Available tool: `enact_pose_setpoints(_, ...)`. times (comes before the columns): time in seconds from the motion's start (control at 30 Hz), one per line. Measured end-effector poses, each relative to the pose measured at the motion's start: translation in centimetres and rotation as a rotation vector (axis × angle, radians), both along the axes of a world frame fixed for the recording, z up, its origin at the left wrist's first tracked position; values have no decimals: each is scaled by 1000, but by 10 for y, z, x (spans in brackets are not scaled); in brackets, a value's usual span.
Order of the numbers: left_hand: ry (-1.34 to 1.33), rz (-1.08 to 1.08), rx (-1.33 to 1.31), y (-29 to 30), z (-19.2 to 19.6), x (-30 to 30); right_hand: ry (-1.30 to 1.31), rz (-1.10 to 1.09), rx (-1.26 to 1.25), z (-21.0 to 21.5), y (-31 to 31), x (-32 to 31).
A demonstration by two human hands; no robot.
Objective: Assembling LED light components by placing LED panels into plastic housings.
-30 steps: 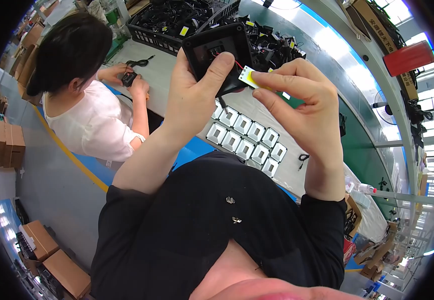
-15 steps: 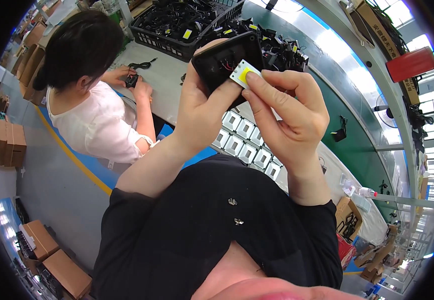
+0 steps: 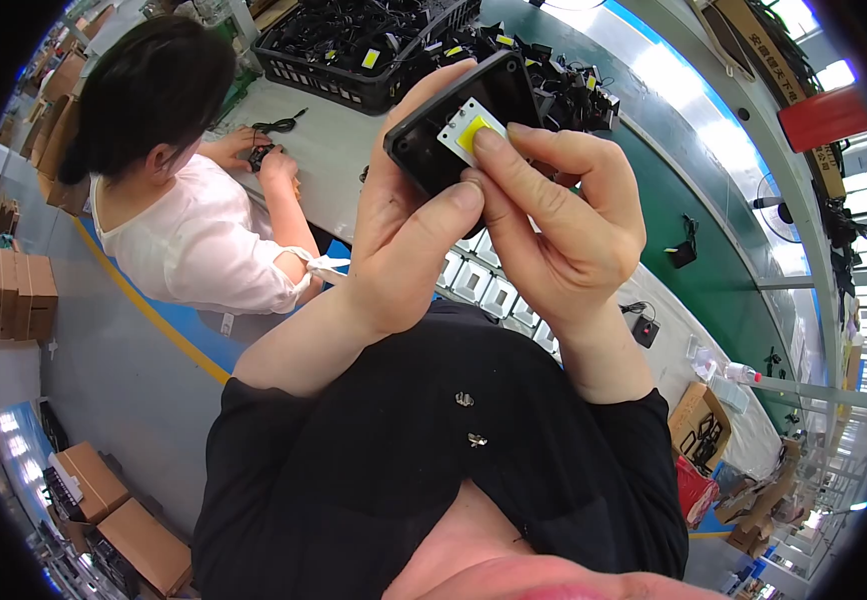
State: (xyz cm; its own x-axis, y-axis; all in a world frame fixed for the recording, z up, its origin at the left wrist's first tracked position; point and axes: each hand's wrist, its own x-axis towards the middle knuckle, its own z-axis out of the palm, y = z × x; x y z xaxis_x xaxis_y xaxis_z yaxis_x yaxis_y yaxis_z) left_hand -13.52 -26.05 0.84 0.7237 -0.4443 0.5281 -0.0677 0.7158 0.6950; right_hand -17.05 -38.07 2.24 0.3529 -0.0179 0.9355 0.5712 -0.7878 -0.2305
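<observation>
My left hand [image 3: 399,225] grips a black rectangular housing [image 3: 422,146], its open side facing up, in front of my chest. My right hand [image 3: 564,205] pinches a small white LED board [image 3: 451,131] with a yellow centre, thumb and forefinger at its right edge. The board lies over the housing's opening, tilted along with it; whether it touches the inside floor cannot be made out. My left thumb rests at the housing's lower edge, close to my right fingertips. Wires behind the board are mostly hidden.
A black crate [image 3: 329,82] of dark lamp parts stands at the back, beside a pile of similar parts [image 3: 579,95]. White reflector trays [image 3: 474,280] sit below my hands. A co-worker in white [image 3: 189,240] handles a small black part at left. A cardboard box [image 3: 699,425] stands at right.
The LED board has moved left and turned to lie over the housing's opening, covering the red wires that showed before. The housing has tilted, and my left thumb has shifted to its lower edge.
</observation>
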Motion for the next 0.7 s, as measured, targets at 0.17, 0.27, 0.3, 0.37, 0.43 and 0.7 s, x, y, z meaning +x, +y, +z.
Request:
enact_pose_setpoints(0.17,12,-4,-4,-7,-7,7,51,-16,-24,-1,-5,5)
enact_pose_setpoints(0.27,32,-7,28,-10,-16,10,69,-23,-63,-1,-6,2)
enact_pose_setpoints(0.3,-15,-23,11,-12,-19,13,89,-35,-81,-2,-7,0)
enact_pose_setpoints(0.37,-57,-41,1,-12,-24,11,129,-36,-78,-3,-7,-6)
enact_pose_setpoints(0.43,-49,-39,14,-11,-28,7,168,-35,-76,-9,-6,-8)
enact_pose_setpoints(0.7,-124,-27,-115,-16,-38,0,65,41,22,-25,-7,-2)
